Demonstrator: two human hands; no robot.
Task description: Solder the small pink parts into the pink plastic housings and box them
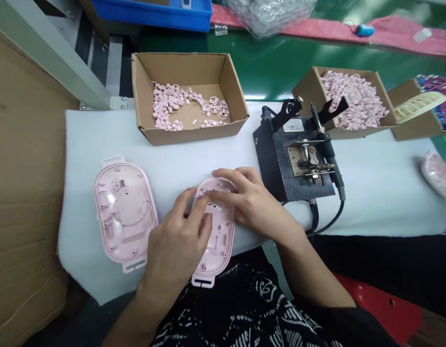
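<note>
Two pink oval plastic shells lie inside-up on white foam padding (382, 183). My left hand (176, 243) rests on the left side of the nearer shell (217, 236), fingers curled on its inner face. My right hand (246, 200) presses its fingertips on that shell's top end, fingers together; a tiny part may be under them, too small to name. The second shell (124, 212) lies untouched to the left.
A cardboard box (187, 130) with several small pink parts stands behind. A black fixture (295, 161) with a soldering iron (326, 144) sits to the right. Beyond it a fuller box of pink parts (353, 99), another box (421, 108), green belt (273, 62).
</note>
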